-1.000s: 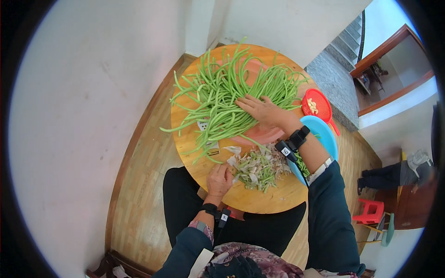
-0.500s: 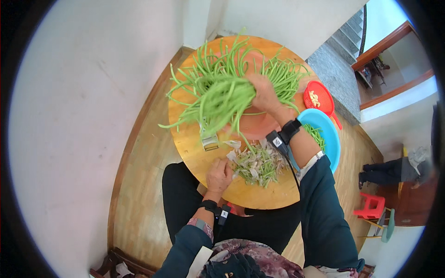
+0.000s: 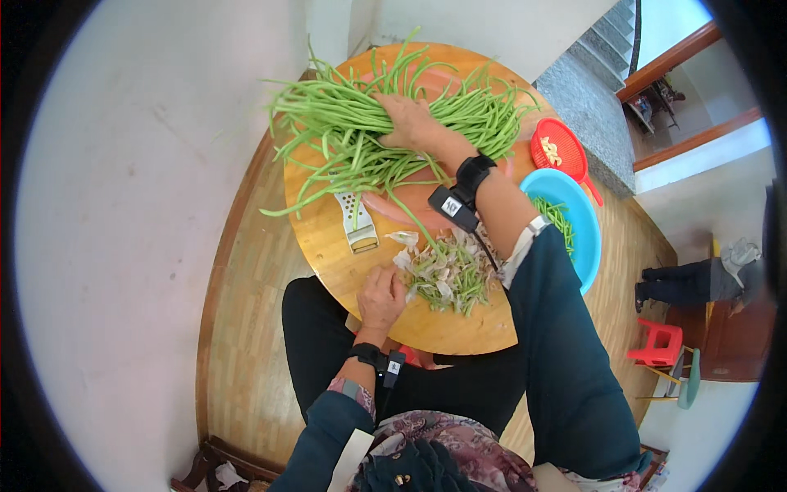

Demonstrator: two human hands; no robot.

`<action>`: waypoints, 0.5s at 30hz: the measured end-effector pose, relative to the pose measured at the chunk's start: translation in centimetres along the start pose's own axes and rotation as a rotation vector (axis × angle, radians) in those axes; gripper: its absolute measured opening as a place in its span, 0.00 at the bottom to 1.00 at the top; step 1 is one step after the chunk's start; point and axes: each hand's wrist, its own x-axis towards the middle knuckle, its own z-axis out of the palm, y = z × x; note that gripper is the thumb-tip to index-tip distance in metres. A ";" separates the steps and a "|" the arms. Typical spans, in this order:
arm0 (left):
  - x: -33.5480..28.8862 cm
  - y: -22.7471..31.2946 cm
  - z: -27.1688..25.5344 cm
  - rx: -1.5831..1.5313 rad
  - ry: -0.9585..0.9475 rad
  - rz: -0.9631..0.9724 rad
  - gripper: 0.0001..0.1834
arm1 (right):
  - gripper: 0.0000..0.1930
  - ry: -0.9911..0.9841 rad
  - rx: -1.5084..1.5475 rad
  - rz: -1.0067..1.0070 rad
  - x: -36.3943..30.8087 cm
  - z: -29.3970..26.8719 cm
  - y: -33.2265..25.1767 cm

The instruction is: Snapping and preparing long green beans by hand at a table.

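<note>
A big heap of long green beans (image 3: pixel 467 123) spreads over a pink tray (image 3: pixel 426 197) on the round wooden table. My right hand (image 3: pixel 407 125) is closed around a thick bunch at the heap's left, its loose ends hanging past the table's left edge. My left hand (image 3: pixel 382 297) rests at the near table edge with its fingers curled; whatever they may hold is hidden. Just right of it lies a pile of bean ends and pale papery skins (image 3: pixel 455 275). A flat metal grater (image 3: pixel 356 220) lies partly under the hanging beans.
At the table's right are a red colander (image 3: pixel 564 156) with pale pieces and a blue basin (image 3: pixel 584 234) of cut green beans. A wall (image 3: pixel 147 230) stands close on the left. Far right, a person (image 3: pixel 697 283) is near a red stool (image 3: pixel 658 342).
My right hand has swung the bunch of long beans up and to the left, uncovering more of the grater. My left hand stays curled at the near table edge.
</note>
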 end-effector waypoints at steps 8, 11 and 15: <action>-0.1 0.1 -0.6 0.031 -0.010 -0.031 0.07 | 0.23 0.225 0.114 -0.278 -5.9 -3.7 0.0; -0.3 -0.2 -0.5 0.020 -0.009 -0.031 0.07 | 0.11 0.321 -0.031 -0.147 -8.2 -2.9 1.0; -0.1 -0.1 -0.4 0.010 -0.016 -0.018 0.07 | 0.08 0.365 -0.174 -0.108 -9.9 -0.9 2.8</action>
